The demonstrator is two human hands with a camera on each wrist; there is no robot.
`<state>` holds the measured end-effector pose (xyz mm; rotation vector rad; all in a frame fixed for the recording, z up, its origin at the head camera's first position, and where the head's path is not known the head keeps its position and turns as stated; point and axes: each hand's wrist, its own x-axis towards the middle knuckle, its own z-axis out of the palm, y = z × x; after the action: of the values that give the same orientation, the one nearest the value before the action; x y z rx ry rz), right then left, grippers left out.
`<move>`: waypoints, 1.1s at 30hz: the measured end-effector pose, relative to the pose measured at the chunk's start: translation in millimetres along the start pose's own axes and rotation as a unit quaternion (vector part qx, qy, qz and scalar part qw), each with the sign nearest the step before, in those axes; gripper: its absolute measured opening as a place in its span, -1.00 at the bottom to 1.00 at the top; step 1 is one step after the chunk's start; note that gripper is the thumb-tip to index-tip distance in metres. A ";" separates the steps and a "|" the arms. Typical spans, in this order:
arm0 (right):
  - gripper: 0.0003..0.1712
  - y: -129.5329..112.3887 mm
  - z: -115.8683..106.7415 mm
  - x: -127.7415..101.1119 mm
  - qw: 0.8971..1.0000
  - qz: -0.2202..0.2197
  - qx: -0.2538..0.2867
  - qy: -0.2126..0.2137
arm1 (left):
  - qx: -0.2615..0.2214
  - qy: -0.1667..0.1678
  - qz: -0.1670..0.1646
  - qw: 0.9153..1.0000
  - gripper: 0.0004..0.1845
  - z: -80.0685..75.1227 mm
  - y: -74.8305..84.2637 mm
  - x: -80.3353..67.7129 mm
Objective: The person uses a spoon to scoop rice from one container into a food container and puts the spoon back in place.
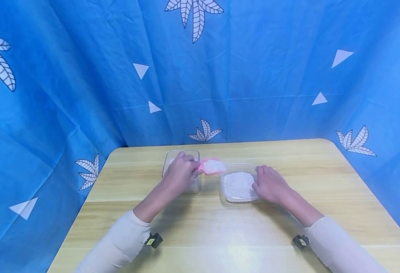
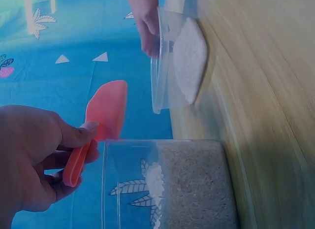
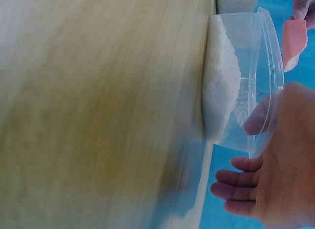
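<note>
My left hand point(image 1: 181, 172) pinches the handle of a pink scoop point(image 2: 107, 111) between thumb and fingers. White rice-like grain heaps in the scoop point(image 1: 213, 167), which is held level in the gap between two containers, its tip near the right one's rim. Below the left hand stands a tall clear square container point(image 2: 194, 184), more than half full of the same grain. My right hand point(image 1: 271, 184) holds the right side of a low clear plastic tub point(image 3: 241, 81), thumb inside the rim, fingers outside. White grain point(image 1: 239, 185) is mounded in that tub.
Both containers stand toward the back of a light wooden table point(image 1: 220, 227). A blue curtain point(image 1: 254, 76) with white leaf and triangle prints hangs behind it and at both sides. Small dark wrist cameras point(image 1: 153, 240) sit at the sleeve cuffs.
</note>
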<state>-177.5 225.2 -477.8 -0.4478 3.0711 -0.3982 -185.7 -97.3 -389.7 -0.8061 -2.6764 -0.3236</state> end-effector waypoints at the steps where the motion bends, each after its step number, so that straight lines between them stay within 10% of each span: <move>1: -0.32 -0.1 0.2 0.2 1.000 -0.001 -0.001 0.001 | 0.002 0.001 0.005 1.000 -0.74 0.5 -0.3 0.0; 33: -0.29 -0.8 -1.2 0.5 1.000 0.005 0.000 -0.011 | 0.125 -0.033 0.116 0.985 -0.82 1.5 10.7 11.4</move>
<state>-177.8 224.6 -476.3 -0.4343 3.0507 -0.3887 -188.9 -82.5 -385.5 -1.0484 -2.5766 0.0968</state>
